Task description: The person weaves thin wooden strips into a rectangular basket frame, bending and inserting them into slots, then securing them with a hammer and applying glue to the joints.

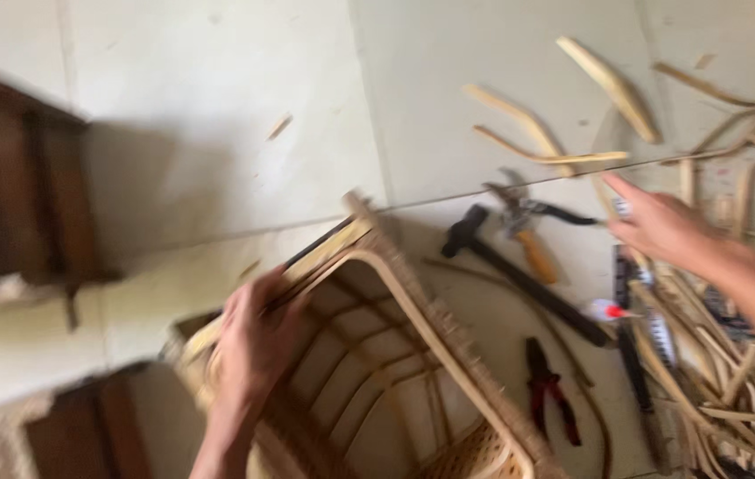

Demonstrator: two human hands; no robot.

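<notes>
Motion blur; rattan frame (377,355) cut off.

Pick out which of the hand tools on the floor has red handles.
The pliers lying lowest, beside the rattan frame. The hammer has a black handle; the cutter above has an orange one.

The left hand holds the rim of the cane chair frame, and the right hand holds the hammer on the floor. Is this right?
Not quite. In the head view the left hand does hold the cane chair frame, but the right hand is open and reaches above the floor tools; the hammer lies untouched.
</notes>
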